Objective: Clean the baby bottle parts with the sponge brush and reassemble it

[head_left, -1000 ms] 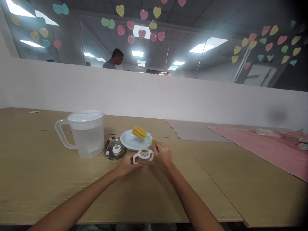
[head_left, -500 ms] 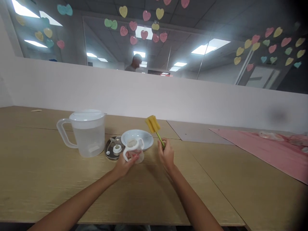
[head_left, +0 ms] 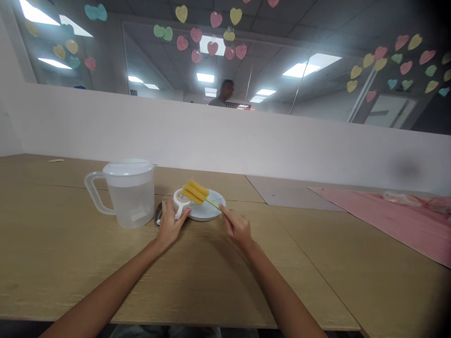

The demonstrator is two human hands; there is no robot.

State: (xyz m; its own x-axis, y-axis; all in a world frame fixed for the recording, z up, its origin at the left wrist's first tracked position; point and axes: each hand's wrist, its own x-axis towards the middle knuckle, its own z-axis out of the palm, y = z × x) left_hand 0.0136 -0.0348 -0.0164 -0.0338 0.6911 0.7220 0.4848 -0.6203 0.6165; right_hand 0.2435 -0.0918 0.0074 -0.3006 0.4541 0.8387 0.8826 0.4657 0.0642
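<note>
In my left hand (head_left: 171, 225), fingers closed, is a clear baby bottle with a white two-handled collar (head_left: 181, 209), tilted over beside the bowl. My right hand (head_left: 237, 225) grips the thin green handle of a bottle brush, whose yellow sponge head (head_left: 195, 192) points left over the bowl. The sponge overlaps the bottle's right side in view; whether they touch I cannot tell. A white bowl (head_left: 214, 211) sits under the sponge. Behind my left hand a round metal tray (head_left: 157, 217) is mostly hidden, with small white parts barely showing.
A lidded clear pitcher (head_left: 131, 199) with water stands to the left. Pink cloth (head_left: 380, 216) with crumpled plastic covers the table's right side. A low white wall (head_left: 211, 136) runs along the back, under glass with heart-shaped notes. Behind the glass is a person (head_left: 223, 96).
The brush rose off the bowl to the right, then swung back left above it. My left hand tilted the bottle and carried it left and farther back. The person behind the glass moved right.
</note>
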